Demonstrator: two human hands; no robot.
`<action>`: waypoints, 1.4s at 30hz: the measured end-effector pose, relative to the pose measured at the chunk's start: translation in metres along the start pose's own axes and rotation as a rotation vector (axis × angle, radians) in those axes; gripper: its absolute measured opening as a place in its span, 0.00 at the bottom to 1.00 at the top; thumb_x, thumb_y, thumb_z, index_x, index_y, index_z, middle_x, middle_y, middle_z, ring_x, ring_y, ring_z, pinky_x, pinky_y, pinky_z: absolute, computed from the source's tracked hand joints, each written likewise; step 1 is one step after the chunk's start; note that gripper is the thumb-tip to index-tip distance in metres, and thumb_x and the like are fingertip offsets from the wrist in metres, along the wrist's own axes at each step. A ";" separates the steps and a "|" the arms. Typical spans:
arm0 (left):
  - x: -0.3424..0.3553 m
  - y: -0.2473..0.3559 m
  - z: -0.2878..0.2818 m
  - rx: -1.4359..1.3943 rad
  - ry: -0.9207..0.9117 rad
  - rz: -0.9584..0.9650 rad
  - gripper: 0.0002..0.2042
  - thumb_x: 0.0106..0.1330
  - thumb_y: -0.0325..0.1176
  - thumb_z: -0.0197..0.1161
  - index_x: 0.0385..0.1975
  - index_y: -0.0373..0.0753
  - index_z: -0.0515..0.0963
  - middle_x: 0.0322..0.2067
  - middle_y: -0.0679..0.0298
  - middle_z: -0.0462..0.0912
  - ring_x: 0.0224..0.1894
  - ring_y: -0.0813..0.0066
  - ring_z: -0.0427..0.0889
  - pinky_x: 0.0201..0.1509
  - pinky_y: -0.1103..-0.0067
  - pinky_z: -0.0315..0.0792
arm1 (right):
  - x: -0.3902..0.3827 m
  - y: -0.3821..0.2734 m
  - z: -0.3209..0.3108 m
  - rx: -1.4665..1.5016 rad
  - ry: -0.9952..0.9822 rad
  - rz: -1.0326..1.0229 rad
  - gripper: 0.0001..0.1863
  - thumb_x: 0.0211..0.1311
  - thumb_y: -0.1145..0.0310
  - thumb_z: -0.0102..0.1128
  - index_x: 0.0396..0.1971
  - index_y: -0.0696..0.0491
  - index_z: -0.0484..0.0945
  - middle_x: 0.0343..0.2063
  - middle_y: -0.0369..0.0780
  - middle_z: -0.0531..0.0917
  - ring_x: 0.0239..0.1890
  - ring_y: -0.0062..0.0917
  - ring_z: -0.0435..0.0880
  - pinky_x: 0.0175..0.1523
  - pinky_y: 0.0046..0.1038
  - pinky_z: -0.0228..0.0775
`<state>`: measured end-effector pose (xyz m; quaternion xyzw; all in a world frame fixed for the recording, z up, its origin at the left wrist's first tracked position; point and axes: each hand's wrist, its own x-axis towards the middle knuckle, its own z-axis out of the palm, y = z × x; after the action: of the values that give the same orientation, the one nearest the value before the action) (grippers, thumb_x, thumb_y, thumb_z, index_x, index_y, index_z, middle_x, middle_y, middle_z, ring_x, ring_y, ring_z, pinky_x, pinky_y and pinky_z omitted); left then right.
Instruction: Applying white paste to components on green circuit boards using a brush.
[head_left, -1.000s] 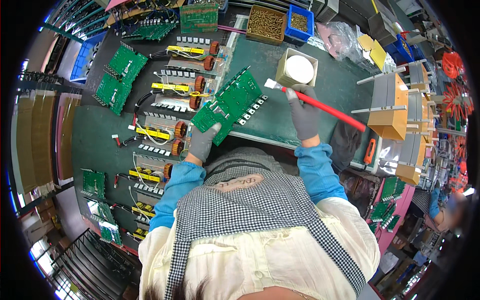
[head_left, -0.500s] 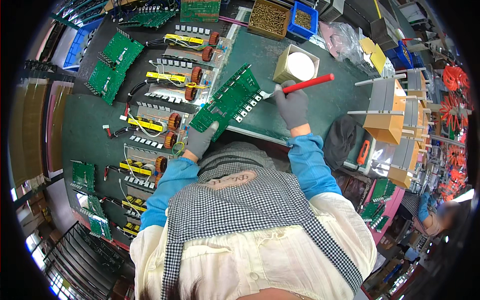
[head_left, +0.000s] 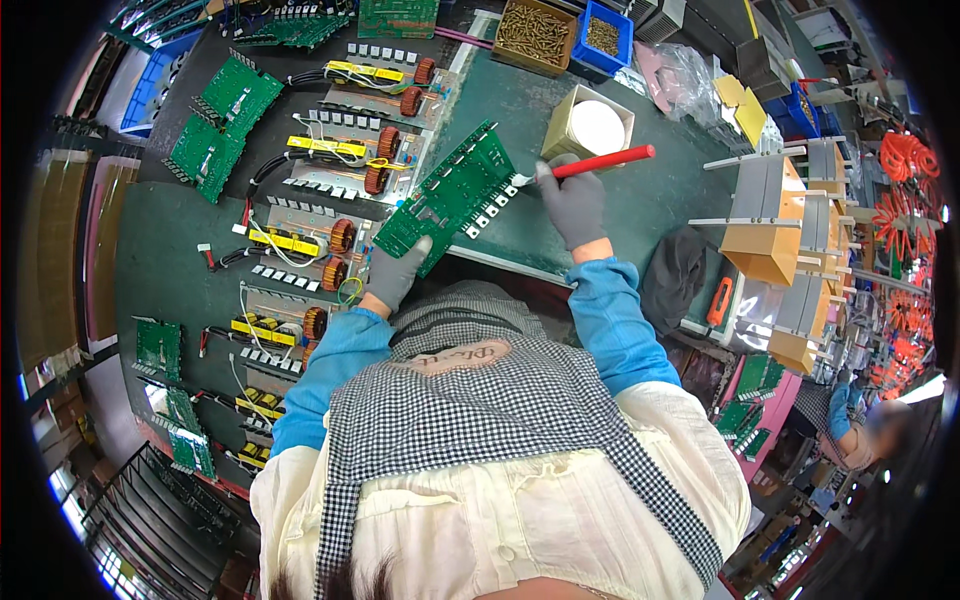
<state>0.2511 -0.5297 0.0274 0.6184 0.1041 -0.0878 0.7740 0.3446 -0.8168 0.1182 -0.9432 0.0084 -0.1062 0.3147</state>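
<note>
The green table [head_left: 665, 190] carries assemblies [head_left: 330, 150] at left; a co-worker [head_left: 835, 435] is in the room at right. Brassy screws [head_left: 535, 32] fill a brown bin [head_left: 527, 61] and a blue bin [head_left: 593, 67] — nearer, a tan box [head_left: 559, 140] holds something round and white. The left hand [head_left: 397, 272] has its fingers closed on the board [head_left: 445, 205] at the table's near edge — the right hand [head_left: 575, 205] grips the brush [head_left: 607, 161], bristles at the board's edge.

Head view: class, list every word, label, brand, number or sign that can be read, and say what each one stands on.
Apron patch: dark script lettering on a pinkish oval; wording not copied here.
Yellow-wrapped parts: any markings too small to read.
Green circuit board in the left hand: any print too small to read.
Red-handled brush: no lettering can be made out.
</note>
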 end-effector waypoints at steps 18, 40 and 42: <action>0.003 0.004 -0.001 0.097 -0.004 -0.010 0.20 0.61 0.30 0.71 0.52 0.36 0.77 0.45 0.65 0.85 0.44 0.78 0.82 0.51 0.77 0.75 | -0.006 -0.002 0.004 0.093 0.027 0.057 0.16 0.64 0.55 0.62 0.28 0.54 0.79 0.23 0.48 0.83 0.30 0.45 0.83 0.38 0.43 0.74; 0.000 0.001 0.001 0.011 0.008 -0.001 0.20 0.60 0.30 0.71 0.53 0.37 0.77 0.45 0.66 0.84 0.45 0.78 0.81 0.51 0.76 0.75 | -0.025 -0.016 -0.004 0.132 0.007 0.050 0.14 0.65 0.57 0.63 0.30 0.54 0.79 0.20 0.45 0.82 0.25 0.39 0.83 0.33 0.36 0.73; 0.000 0.005 0.000 0.033 0.005 -0.009 0.20 0.60 0.30 0.71 0.53 0.36 0.77 0.45 0.66 0.84 0.45 0.78 0.81 0.51 0.76 0.75 | -0.027 -0.024 -0.002 0.143 0.008 0.023 0.14 0.64 0.58 0.63 0.29 0.54 0.79 0.21 0.46 0.82 0.26 0.41 0.83 0.34 0.37 0.73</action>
<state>0.2522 -0.5285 0.0325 0.6308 0.1071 -0.0914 0.7631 0.3166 -0.7966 0.1284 -0.9178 0.0128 -0.1068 0.3822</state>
